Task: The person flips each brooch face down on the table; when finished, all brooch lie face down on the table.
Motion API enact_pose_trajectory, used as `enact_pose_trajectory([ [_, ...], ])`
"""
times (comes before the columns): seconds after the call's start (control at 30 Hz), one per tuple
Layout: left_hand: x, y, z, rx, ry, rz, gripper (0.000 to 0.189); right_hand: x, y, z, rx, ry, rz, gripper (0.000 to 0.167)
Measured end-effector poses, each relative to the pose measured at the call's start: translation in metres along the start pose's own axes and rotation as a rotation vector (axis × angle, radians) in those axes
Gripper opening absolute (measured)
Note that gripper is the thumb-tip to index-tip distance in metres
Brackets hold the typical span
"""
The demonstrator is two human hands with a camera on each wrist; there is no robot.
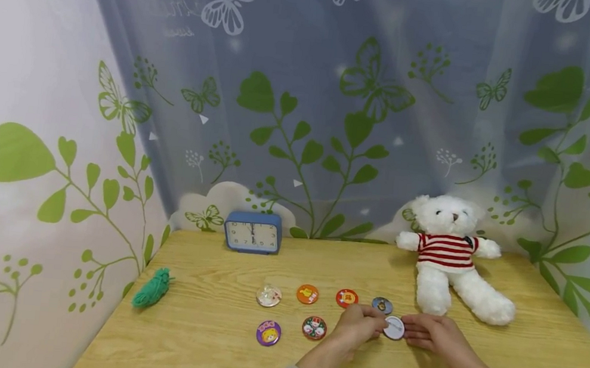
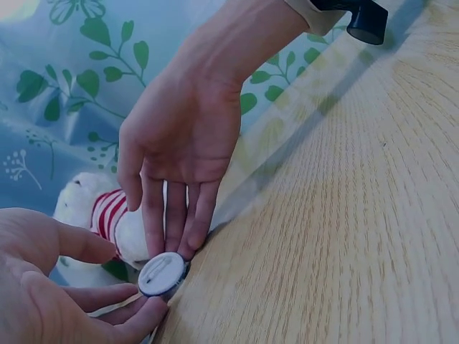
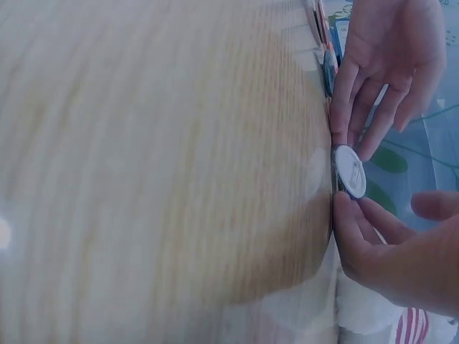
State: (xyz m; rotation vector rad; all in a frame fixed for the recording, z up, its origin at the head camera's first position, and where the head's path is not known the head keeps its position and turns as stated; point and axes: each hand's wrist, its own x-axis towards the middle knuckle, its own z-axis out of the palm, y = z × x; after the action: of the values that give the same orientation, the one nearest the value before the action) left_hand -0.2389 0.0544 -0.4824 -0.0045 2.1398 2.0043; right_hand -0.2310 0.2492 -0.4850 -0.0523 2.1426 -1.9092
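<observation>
A round pin badge (image 1: pixel 394 327) lies on the wooden table with its white back and pin facing up. From the left, the fingertips of my left hand (image 1: pixel 356 328) touch its edge. My right hand (image 1: pixel 440 338) meets the opposite edge, its fingers fairly straight. In the left wrist view, the thumb of the left hand (image 2: pixel 54 279) stands away from the badge (image 2: pixel 162 274). The right wrist view shows the badge (image 3: pixel 350 172) between both hands' fingertips; its printed front is hidden. Just behind it sits a blue-grey badge (image 1: pixel 382 305).
Left of the hands lie red (image 1: pixel 347 298), orange (image 1: pixel 307 294), pale (image 1: pixel 269 296), dark patterned (image 1: pixel 314 328) and purple (image 1: pixel 269 333) badges. A white teddy bear (image 1: pixel 447 251) sits at back right, a blue clock (image 1: pixel 253 233) at back left. Green yarn (image 1: pixel 152 289) lies at far left.
</observation>
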Motion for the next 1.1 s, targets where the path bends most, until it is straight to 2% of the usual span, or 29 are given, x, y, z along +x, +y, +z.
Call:
enact_pose_trajectory([
  [0.17,-0.0018,0.0009,0.0016,0.009,0.016,0.0,0.013,-0.0008,0.0004,-0.0046,0.025,-0.052,0.018,0.05],
  [0.4,-0.0001,0.0028,0.0034,0.013,0.045,0.006,0.017,-0.0021,-0.0028,-0.0066,0.002,-0.059,0.043,0.053],
  [0.6,-0.0005,0.0028,0.0017,0.067,0.067,0.018,0.017,-0.0028,-0.0029,-0.0059,-0.013,-0.059,0.037,0.052],
  [0.8,-0.0001,0.0025,0.0009,0.085,0.071,0.018,0.017,-0.0027,-0.0026,-0.0055,-0.019,-0.056,0.04,0.052],
  [1.1,0.0014,0.0043,0.0003,0.059,0.055,0.032,0.013,-0.0022,-0.0073,-0.0063,-0.042,-0.057,0.012,0.056],
])
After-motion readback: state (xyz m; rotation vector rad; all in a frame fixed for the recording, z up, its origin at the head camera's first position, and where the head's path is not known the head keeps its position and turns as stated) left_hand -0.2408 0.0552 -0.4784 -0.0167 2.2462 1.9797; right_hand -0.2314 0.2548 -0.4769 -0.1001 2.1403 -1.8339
